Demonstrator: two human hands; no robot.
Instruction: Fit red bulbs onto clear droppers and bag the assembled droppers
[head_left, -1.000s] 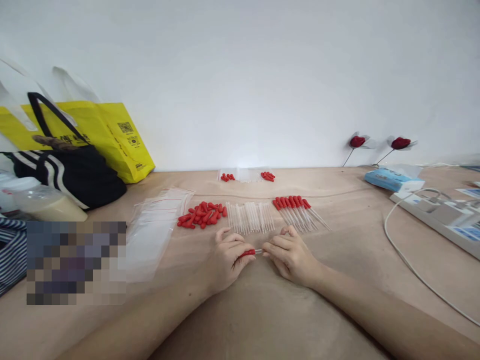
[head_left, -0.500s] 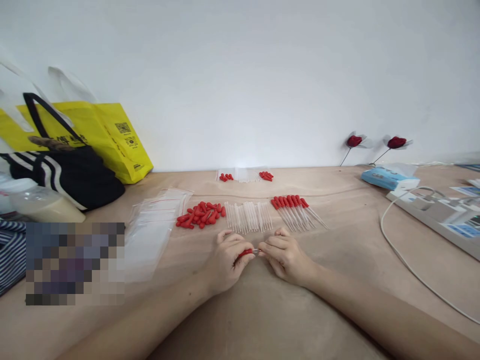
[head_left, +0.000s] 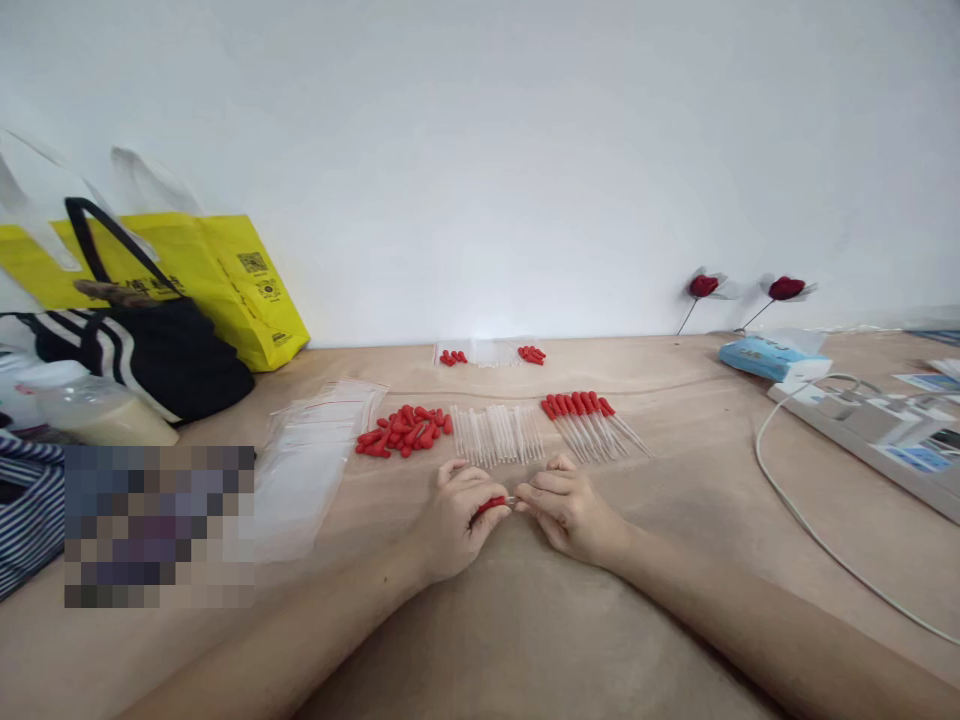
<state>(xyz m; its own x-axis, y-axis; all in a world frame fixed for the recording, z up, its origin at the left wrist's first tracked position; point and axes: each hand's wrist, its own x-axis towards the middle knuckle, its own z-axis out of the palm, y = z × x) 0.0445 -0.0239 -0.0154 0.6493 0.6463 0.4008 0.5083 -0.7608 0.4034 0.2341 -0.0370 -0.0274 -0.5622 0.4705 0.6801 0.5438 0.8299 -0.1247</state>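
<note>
Right hand (head_left: 570, 508) has closed toward the left hand (head_left: 459, 515), shortening the exposed tube (head_left: 511, 500). The left hand pinches a red bulb (head_left: 490, 505); the right hand pinches the tube. Both parts sit between the hands, nearer than the loose tubes (head_left: 499, 435).

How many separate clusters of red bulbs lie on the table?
4: a heap left of the clear tubes, a row right of them, one small cluster near the wall, another to its right.
</note>
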